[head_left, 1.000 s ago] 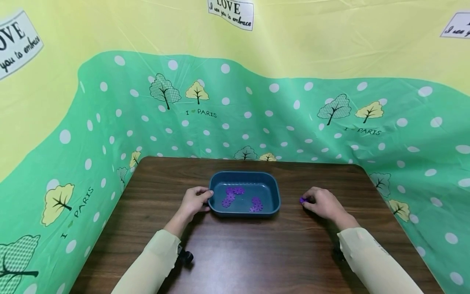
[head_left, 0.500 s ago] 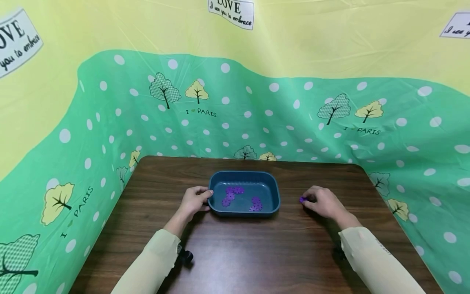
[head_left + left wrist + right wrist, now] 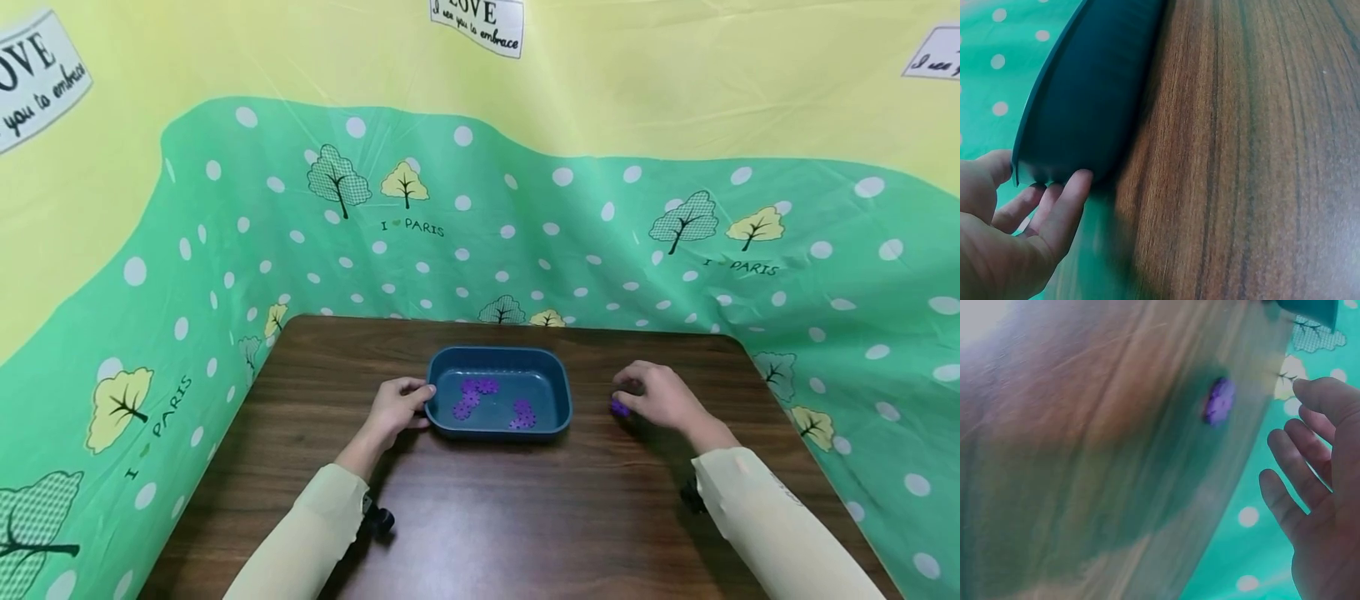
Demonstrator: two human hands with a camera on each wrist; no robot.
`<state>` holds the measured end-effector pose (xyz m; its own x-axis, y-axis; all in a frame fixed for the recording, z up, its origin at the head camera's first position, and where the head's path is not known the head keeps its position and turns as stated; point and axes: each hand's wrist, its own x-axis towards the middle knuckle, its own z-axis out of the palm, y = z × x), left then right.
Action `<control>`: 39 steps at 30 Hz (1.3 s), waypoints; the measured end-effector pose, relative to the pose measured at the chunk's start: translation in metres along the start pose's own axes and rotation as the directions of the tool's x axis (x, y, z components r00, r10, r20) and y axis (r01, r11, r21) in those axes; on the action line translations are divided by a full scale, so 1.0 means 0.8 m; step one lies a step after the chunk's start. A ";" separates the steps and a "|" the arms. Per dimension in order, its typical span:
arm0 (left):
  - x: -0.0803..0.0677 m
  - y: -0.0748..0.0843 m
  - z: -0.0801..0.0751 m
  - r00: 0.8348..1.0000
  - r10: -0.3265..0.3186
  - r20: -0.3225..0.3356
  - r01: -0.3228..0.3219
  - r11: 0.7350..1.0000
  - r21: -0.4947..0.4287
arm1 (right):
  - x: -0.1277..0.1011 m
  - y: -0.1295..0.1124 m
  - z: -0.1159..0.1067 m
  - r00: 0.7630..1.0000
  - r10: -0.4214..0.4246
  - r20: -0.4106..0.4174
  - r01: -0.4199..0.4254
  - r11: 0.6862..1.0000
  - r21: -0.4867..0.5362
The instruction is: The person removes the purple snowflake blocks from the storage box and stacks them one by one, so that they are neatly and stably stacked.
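Purple piece (image 3: 619, 408) lay on the table (image 3: 480, 517) right of centre in the head view, just at the tips of the right hand (image 3: 656, 397), on that hand's left side toward the tray (image 3: 558, 392). It looked like a small round, notched disc with no clear long axis; the right wrist view, though blurred, showed it flat on the wood with a gap between it and the spread, relaxed fingers (image 3: 1300, 469), so nothing was pinched. The right hand was far nearer to it than the left. The tray sat mid-frame, between the two hands, holding more purple pieces (image 3: 469, 400) of the same kind. The left hand (image 3: 396, 408) rested against the tray's left end, thumb over the rim and fingers curled under its wall. A green dotted cloth (image 3: 600, 242) backed the table.
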<state>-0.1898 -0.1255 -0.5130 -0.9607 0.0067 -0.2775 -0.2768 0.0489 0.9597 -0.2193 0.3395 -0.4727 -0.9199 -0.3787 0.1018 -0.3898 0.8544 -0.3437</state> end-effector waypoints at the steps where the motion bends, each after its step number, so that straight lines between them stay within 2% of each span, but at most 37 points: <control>1: 0.000 0.000 0.000 1.000 0.000 0.001 0.000 1.000 0.001 | 0.003 -0.004 -0.001 1.000 -0.002 0.001 0.002 1.000 0.001; 10: 0.000 0.003 0.002 1.000 -0.005 -0.011 0.005 1.000 0.010 | 0.031 -0.035 -0.009 0.996 -0.087 -0.013 0.087 0.996 0.001; 20: 0.001 0.003 0.000 1.000 -0.006 -0.001 0.006 1.000 0.016 | 0.056 -0.081 0.001 0.990 -0.137 -0.023 0.138 0.988 0.075; 27: 0.000 0.005 0.002 1.000 -0.017 -0.013 0.017 1.000 0.012 | 0.070 -0.107 0.013 0.991 -0.135 0.015 0.133 0.986 0.097; 39: 0.000 0.004 0.000 1.000 -0.012 -0.008 0.012 1.000 0.002 | 0.098 -0.150 0.043 0.982 -0.166 0.087 0.160 0.984 0.077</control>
<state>-0.1908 -0.1254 -0.5099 -0.9574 -0.0021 -0.2888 -0.2886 0.0509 0.9561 -0.2428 0.1952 -0.4557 -0.8352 -0.5447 0.0762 -0.5271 0.7531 -0.3938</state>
